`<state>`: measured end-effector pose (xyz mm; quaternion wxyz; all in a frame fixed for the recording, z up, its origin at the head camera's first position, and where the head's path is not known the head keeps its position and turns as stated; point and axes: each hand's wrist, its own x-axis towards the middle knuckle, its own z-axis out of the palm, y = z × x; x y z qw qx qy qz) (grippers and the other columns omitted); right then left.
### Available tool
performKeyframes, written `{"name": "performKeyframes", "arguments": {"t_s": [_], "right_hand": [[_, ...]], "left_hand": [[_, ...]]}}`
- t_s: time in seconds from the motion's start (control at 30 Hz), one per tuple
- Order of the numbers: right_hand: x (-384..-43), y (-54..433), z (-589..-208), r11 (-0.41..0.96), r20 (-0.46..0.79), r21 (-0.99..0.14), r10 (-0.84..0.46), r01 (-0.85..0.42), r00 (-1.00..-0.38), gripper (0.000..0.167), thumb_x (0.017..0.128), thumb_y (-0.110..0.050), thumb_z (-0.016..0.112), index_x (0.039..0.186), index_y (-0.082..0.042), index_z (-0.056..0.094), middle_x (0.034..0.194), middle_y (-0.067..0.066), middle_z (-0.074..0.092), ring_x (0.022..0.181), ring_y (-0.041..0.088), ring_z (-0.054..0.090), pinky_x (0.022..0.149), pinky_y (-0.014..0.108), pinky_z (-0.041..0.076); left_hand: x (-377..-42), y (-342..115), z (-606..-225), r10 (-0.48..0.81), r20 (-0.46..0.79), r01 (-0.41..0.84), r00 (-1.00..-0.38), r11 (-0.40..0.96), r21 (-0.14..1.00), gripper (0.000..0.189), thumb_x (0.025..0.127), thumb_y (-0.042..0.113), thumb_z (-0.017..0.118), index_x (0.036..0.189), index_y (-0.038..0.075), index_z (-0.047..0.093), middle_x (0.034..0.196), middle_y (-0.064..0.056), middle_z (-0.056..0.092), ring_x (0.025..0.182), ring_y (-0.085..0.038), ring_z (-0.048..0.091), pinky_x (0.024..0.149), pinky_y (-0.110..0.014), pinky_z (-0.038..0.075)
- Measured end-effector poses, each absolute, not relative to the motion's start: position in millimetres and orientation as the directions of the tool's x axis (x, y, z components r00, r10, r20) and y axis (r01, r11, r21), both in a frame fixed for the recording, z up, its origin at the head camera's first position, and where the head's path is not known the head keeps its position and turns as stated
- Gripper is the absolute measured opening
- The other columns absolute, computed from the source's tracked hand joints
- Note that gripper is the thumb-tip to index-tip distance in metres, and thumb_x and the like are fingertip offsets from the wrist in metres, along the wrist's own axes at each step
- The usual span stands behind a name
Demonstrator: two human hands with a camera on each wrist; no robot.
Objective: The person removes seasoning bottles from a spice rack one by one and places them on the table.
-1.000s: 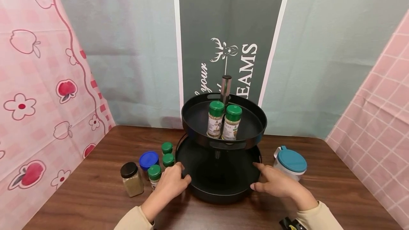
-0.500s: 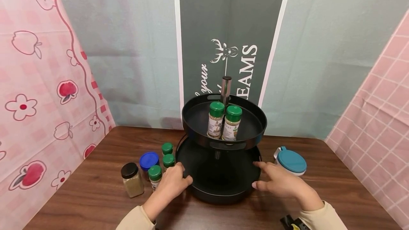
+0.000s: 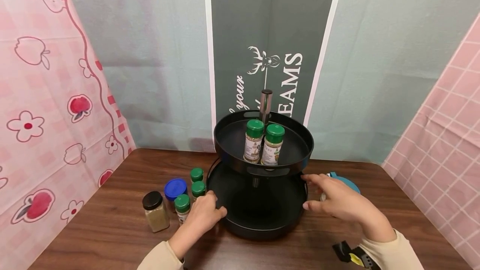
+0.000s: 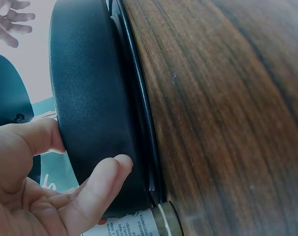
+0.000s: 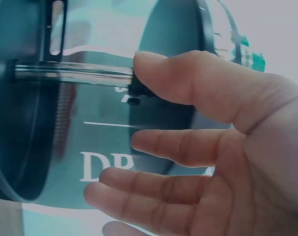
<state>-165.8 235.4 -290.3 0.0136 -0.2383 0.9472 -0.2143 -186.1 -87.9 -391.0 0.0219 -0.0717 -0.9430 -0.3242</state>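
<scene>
A black two-tier tray stand, its lower tray (image 3: 258,233) resting on the table, stands between my hands. At its left rim my left hand (image 3: 204,213) grips the wall; in the left wrist view one digit hooks over the edge and another lies along the outer side (image 4: 92,83). My right hand (image 3: 339,199) hovers at the right of the lower tray, fingers extended and holding nothing. Behind them in the right wrist view runs the shiny centre pole (image 5: 80,73). Two green-capped spice bottles (image 3: 253,147) stand on the upper tray (image 3: 292,143).
Left of the stand are several green-capped bottles (image 3: 182,205), a blue-lidded jar (image 3: 175,188) and a black-capped jar (image 3: 155,211) on the wooden table (image 3: 112,203). A teal-lidded container (image 3: 348,183) sits behind my right hand. Hanging cloths enclose the back and sides.
My right hand has moved up and right from the lower tray's rim, and now covers much of the teal-lidded container. The left hand stays at the left rim.
</scene>
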Motion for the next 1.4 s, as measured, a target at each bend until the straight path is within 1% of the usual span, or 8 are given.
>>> {"name": "performKeyframes", "arguments": {"t_s": [0.23, 0.43, 0.6, 0.7, 0.83, 0.97, 1.17, 1.4], "right_hand": [[-159, 237, -270, 0.786, 0.198, -0.372, -0.453, -0.494, -0.869, 0.057, 0.082, -0.032, 0.070, 0.125, 0.000, 0.052, 0.111, 0.010, 0.058, 0.087, 0.019, 0.056, 0.070, 0.038, 0.045], [-157, 235, -256, 0.797, 0.279, -0.384, -0.381, -0.466, -0.881, 0.051, 0.084, -0.028, 0.069, 0.124, -0.001, 0.054, 0.113, 0.012, 0.059, 0.088, 0.020, 0.060, 0.070, 0.039, 0.047], [-159, 229, -249, 0.790, 0.342, -0.365, -0.378, -0.493, -0.860, 0.048, 0.083, -0.024, 0.070, 0.122, 0.001, 0.055, 0.110, 0.013, 0.060, 0.087, 0.021, 0.061, 0.070, 0.040, 0.048], [-160, 226, -242, 0.799, 0.353, -0.352, -0.369, -0.488, -0.859, 0.050, 0.083, -0.025, 0.070, 0.123, 0.001, 0.055, 0.110, 0.013, 0.059, 0.088, 0.022, 0.061, 0.072, 0.042, 0.046], [-158, 222, -233, 0.800, 0.364, -0.367, -0.347, -0.475, -0.865, 0.053, 0.084, -0.027, 0.070, 0.126, 0.000, 0.052, 0.114, 0.014, 0.057, 0.092, 0.024, 0.059, 0.074, 0.044, 0.045], [-160, 217, -227, 0.776, 0.400, -0.376, -0.357, -0.506, -0.844, 0.053, 0.084, -0.025, 0.069, 0.128, -0.001, 0.051, 0.116, 0.015, 0.057, 0.094, 0.026, 0.059, 0.074, 0.044, 0.046], [-165, 211, -216, 0.761, 0.446, -0.370, -0.359, -0.534, -0.820, 0.050, 0.085, -0.021, 0.069, 0.128, -0.003, 0.052, 0.115, 0.013, 0.059, 0.095, 0.026, 0.059, 0.073, 0.042, 0.045], [-169, 204, -202, 0.761, 0.361, -0.384, -0.398, -0.523, -0.844, 0.054, 0.084, -0.025, 0.069, 0.131, -0.006, 0.049, 0.114, 0.012, 0.059, 0.103, 0.027, 0.054, 0.081, 0.047, 0.042]], "left_hand": [[-187, -86, -389, 0.127, 0.068, 0.142, -0.990, 0.789, 0.598, 0.038, 0.072, 0.017, 0.066, 0.099, -0.009, 0.059, 0.089, -0.017, 0.060, 0.061, -0.022, 0.053, 0.054, -0.037, 0.045], [-187, -89, -387, 0.118, 0.018, 0.105, -0.993, 0.791, 0.602, 0.039, 0.074, 0.017, 0.066, 0.101, -0.010, 0.058, 0.090, -0.018, 0.061, 0.058, -0.021, 0.052, 0.051, -0.035, 0.043], [-185, -92, -387, 0.111, -0.002, 0.088, -0.994, 0.797, 0.598, 0.039, 0.074, 0.017, 0.066, 0.102, -0.010, 0.058, 0.091, -0.018, 0.060, 0.059, -0.022, 0.052, 0.052, -0.035, 0.043], [-185, -92, -388, 0.115, 0.000, 0.091, -0.993, 0.795, 0.599, 0.040, 0.074, 0.017, 0.065, 0.102, -0.010, 0.058, 0.091, -0.018, 0.061, 0.058, -0.022, 0.052, 0.051, -0.035, 0.042], [-186, -90, -388, 0.123, 0.031, 0.117, -0.992, 0.795, 0.595, 0.039, 0.074, 0.017, 0.066, 0.101, -0.010, 0.058, 0.090, -0.018, 0.061, 0.059, -0.022, 0.052, 0.051, -0.035, 0.043], [-187, -89, -388, 0.129, 0.053, 0.136, -0.990, 0.800, 0.585, 0.039, 0.074, 0.018, 0.067, 0.100, -0.009, 0.058, 0.090, -0.018, 0.061, 0.061, -0.023, 0.054, 0.053, -0.037, 0.045], [-187, -88, -387, 0.135, 0.046, 0.136, -0.990, 0.799, 0.586, 0.039, 0.074, 0.016, 0.066, 0.101, -0.011, 0.058, 0.090, -0.019, 0.060, 0.061, -0.023, 0.053, 0.054, -0.037, 0.045], [-187, -88, -386, 0.127, 0.042, 0.128, -0.991, 0.808, 0.575, 0.040, 0.074, 0.017, 0.066, 0.102, -0.010, 0.058, 0.090, -0.020, 0.061, 0.062, -0.024, 0.054, 0.054, -0.038, 0.045]]}}
